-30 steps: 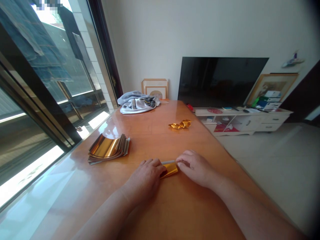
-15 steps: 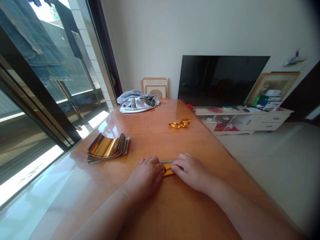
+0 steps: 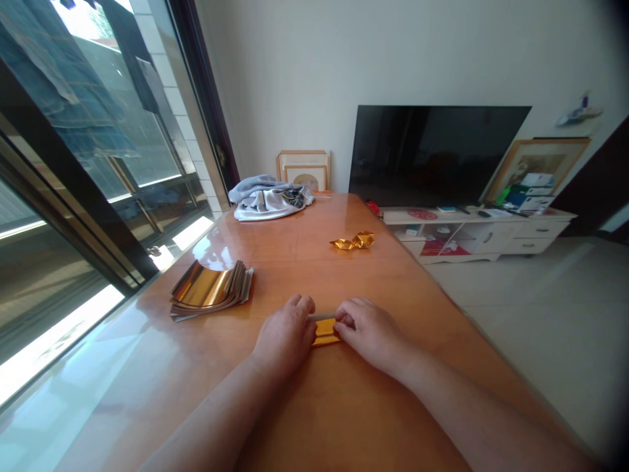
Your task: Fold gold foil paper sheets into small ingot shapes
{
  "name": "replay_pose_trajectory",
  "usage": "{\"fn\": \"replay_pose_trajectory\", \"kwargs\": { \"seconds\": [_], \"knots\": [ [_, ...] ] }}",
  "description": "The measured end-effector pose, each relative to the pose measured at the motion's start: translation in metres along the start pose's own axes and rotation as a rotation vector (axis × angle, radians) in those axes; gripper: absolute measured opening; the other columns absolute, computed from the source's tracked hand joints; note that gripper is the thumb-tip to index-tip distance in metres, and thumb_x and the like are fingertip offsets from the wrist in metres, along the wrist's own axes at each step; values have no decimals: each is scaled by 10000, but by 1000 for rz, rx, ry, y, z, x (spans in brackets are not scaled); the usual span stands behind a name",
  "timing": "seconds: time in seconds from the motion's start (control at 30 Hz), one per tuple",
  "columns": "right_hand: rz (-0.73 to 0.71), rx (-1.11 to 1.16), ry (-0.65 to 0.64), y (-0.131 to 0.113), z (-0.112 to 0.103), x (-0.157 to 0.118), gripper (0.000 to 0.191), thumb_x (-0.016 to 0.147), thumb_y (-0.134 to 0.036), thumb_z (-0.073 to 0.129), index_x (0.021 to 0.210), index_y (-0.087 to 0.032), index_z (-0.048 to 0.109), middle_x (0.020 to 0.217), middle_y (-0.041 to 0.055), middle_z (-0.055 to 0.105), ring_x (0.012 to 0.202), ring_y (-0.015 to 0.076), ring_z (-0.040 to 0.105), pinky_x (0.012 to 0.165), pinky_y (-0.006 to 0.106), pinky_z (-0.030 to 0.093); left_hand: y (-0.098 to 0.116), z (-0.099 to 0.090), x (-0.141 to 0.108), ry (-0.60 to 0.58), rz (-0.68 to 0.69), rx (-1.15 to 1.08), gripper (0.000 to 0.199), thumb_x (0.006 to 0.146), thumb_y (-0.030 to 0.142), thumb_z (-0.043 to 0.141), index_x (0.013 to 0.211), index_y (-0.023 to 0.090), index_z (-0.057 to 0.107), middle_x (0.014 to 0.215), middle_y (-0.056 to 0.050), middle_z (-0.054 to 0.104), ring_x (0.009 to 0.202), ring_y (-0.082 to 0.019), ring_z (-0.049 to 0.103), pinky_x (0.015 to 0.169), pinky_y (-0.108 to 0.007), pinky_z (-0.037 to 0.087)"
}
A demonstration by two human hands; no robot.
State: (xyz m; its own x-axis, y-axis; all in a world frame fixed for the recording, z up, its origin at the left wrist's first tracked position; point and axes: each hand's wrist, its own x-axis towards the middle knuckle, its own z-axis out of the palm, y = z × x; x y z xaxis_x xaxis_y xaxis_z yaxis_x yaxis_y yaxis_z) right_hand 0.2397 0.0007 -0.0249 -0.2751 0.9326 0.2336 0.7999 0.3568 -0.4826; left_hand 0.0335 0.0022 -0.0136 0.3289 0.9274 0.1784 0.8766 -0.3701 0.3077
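Observation:
A narrow folded piece of gold foil paper lies on the wooden table, with a pale strip along its far edge. My left hand has its fingers curled on the paper's left end. At the right end, my right hand pinches the paper between thumb and fingers. A stack of gold foil sheets rests to the left of my left hand. Beyond my hands sits a folded gold foil piece, twisted in the middle.
Grey cloth is heaped at the table's far end. A sliding glass window runs along the left. Past the table's right edge stand a white cabinet and a large black television.
My left hand has shifted slightly left and its fingers have lifted a little. More of the gold paper shows between my hands.

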Motion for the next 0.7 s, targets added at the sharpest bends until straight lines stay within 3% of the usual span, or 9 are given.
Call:
{"fn": "replay_pose_trajectory", "kwargs": {
  "seconds": [0.1,0.17,0.37,0.6,0.7],
  "knots": [
    [52,56,28,2,2,0,288,800,-228,700,1068,-235,594,800,-27,636,792,160,577,671,253,374,-1,2,1,11,8,-27,288,870,202,533,1154,227,579,1131,-64,607,891,-187,639,743,-280,445],
    [52,66,19,3,3,0,338,805,-236,696,1124,-241,584,815,-27,639,803,162,581,687,255,384,-2,2,1,-1,25,-30,326,874,196,527,1192,231,591,1151,-67,612,946,-195,640,799,-288,449],
    [20,22,-1,4,1,1,138,795,-228,694,882,-233,588,836,-21,613,789,153,552,673,251,370,2,-5,2,-29,44,60,223,888,219,518,1064,239,652,1066,-45,663,926,-212,637,806,-336,409],
    [42,2,28,-3,-1,-1,196,792,-208,697,914,-227,545,925,-11,618,801,142,555,661,245,364,7,-12,1,-24,70,125,129,901,261,535,918,235,661,959,-56,662,929,-230,595,737,-331,359],
    [12,-49,1,-4,-4,-2,111,836,-235,672,902,-230,583,932,-4,612,804,143,562,669,249,366,6,-11,1,-12,75,120,123,901,271,554,924,243,672,952,-59,667,953,-246,573,777,-348,362]
  ]
}}
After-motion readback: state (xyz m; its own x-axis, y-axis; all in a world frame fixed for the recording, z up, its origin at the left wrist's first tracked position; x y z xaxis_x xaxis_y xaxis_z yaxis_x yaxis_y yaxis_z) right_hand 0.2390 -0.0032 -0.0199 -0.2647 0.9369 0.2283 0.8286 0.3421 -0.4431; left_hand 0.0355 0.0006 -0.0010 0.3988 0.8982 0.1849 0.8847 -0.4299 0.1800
